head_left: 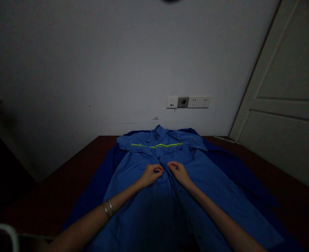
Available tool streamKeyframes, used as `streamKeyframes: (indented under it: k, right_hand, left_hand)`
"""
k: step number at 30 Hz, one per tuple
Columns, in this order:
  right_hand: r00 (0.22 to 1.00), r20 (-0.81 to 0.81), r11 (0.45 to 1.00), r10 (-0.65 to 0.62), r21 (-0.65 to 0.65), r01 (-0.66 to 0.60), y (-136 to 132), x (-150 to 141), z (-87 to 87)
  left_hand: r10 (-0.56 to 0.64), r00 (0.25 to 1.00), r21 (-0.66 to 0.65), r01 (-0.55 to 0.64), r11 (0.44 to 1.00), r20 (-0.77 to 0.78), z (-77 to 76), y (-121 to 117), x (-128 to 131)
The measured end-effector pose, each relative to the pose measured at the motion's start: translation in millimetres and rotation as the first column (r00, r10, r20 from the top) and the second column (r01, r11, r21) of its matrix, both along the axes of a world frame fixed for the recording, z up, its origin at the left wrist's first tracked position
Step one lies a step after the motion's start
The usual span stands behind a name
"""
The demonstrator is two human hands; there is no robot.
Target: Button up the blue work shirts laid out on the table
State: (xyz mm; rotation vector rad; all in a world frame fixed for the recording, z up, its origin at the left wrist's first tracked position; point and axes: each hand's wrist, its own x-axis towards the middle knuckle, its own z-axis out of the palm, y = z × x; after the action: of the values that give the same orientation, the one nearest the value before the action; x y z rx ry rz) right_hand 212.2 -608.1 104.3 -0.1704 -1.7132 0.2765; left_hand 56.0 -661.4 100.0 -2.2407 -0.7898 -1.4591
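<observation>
A blue work jacket point(144, 159) with darker blue sleeves lies spread on a dark red table, its collar toward the wall. A yellow-green stripe crosses its chest. Below the chest, at the front opening, my left hand point(152, 173) pinches the jacket's edge between thumb and fingers. Just to the right, my right hand point(178, 171) has its fingers closed on the other front edge. The two hands are a small gap apart. Below them the front hangs partly open. Any button or fastener at the fingertips is too dark and small to make out.
The dark red tabletop point(75, 164) runs up to a pale wall. Sockets and switches point(188, 102) sit on the wall above the jacket. At the right stands a white panelled door point(282, 115). A blurred white curved bar point(6, 229) shows at lower left.
</observation>
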Motion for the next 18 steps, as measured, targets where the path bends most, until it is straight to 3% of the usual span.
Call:
streamKeyframes:
  k: [5, 11, 18]
  right_hand:
    - [1.000, -0.019, 1.000, 0.015, 0.008, -0.015, -2.4, 2.6, -0.8]
    - [0.999, -0.038, 0.999, 0.013, 0.031, -0.012, -8.7, 3.9, -1.5]
    - [0.998, -0.069, 0.998, -0.010, 0.067, 0.015, -9.2, 2.5, -4.1]
  left_hand:
    - [-0.051, 0.998, -0.055, 0.052, 0.997, 0.025, 1.5, 9.3, -2.6]
    - [0.050, 0.998, 0.104, -0.044, 0.994, -0.048, 6.3, 2.3, 3.9]
    - [0.131, 0.990, 0.205, -0.140, 0.969, 0.056, -0.5, 1.4, 15.1]
